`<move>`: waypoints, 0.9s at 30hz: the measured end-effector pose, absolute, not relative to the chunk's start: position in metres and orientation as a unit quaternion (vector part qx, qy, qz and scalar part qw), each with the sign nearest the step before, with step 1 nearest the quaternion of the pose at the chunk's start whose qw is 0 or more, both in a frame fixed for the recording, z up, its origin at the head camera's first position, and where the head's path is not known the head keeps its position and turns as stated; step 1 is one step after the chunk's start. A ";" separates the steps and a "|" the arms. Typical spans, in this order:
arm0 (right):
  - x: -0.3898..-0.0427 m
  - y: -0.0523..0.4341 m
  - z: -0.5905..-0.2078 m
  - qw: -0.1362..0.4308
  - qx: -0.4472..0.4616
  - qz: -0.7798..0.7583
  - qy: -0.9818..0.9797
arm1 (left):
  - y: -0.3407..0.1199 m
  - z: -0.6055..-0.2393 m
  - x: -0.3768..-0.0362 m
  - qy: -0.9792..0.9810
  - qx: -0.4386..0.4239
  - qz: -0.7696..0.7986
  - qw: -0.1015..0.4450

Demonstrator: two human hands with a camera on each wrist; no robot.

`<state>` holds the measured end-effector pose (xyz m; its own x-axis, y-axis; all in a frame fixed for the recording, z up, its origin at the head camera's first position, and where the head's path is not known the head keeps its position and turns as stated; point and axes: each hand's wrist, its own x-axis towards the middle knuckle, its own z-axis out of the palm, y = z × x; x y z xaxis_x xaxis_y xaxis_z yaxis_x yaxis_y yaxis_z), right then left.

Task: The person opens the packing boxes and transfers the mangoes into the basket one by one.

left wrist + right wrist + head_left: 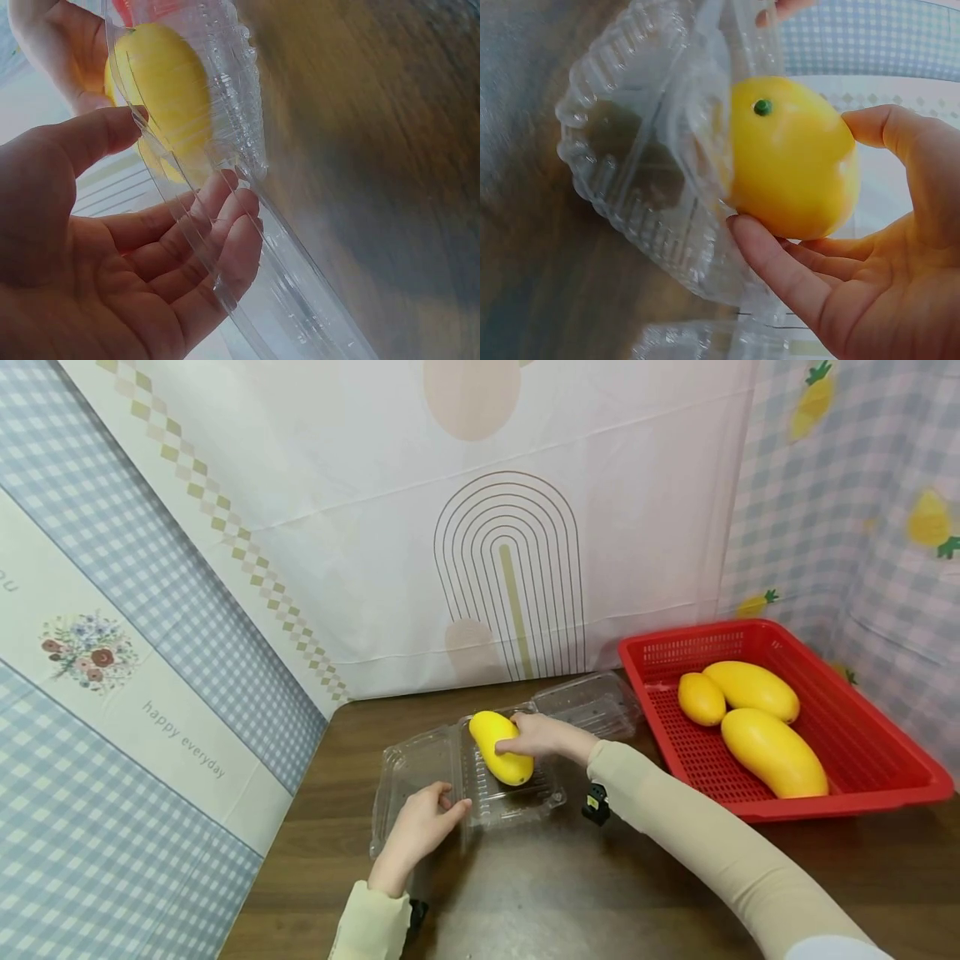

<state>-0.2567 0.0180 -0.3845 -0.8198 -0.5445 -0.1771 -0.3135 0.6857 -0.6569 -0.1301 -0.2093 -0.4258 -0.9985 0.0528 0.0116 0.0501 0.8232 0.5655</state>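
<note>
A yellow mango (501, 748) lies lengthwise over the middle section of an unfolded clear plastic clamshell box (480, 814). My right hand (542, 735) grips it from the right side. In the right wrist view, the thumb is on one side of the mango (795, 161) and the fingers on the other; its green stem end faces that camera. My left hand (423, 822) is at the box's left flap, near the front, thumb and fingers apart. In the left wrist view, its thumb tip meets the clear rim, and its fingers (202, 247) show through the plastic.
A red plastic basket (892, 752) stands on the right, holding two large mangoes (772, 752) and a smaller yellow fruit (702, 699). The box's right flap (588, 702) reaches close to the basket. Printed cloth (360, 568) hangs behind the brown wooden table (300, 877).
</note>
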 end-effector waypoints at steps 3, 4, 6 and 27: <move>-0.258 0.021 -0.379 0.181 -0.237 -0.324 0.898 | -0.208 -0.425 -0.130 0.954 0.028 0.299 0.002; -0.258 0.022 -0.377 0.180 -0.237 -0.327 0.897 | -0.208 -0.425 -0.130 0.954 0.028 0.299 0.003; -0.258 0.023 -0.373 0.178 -0.237 -0.334 0.895 | -0.208 -0.425 -0.129 0.954 0.029 0.299 0.003; -0.265 0.085 -0.322 0.095 -0.219 -0.284 0.929 | -0.206 -0.425 -0.127 0.954 0.028 0.300 -0.015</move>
<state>-0.2648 0.0852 -0.3224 -0.8860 -0.4606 -0.0528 -0.3524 0.7431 -0.5688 -0.1268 -0.2056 -0.4250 -0.9980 0.0439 0.0459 0.0623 0.8189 0.5706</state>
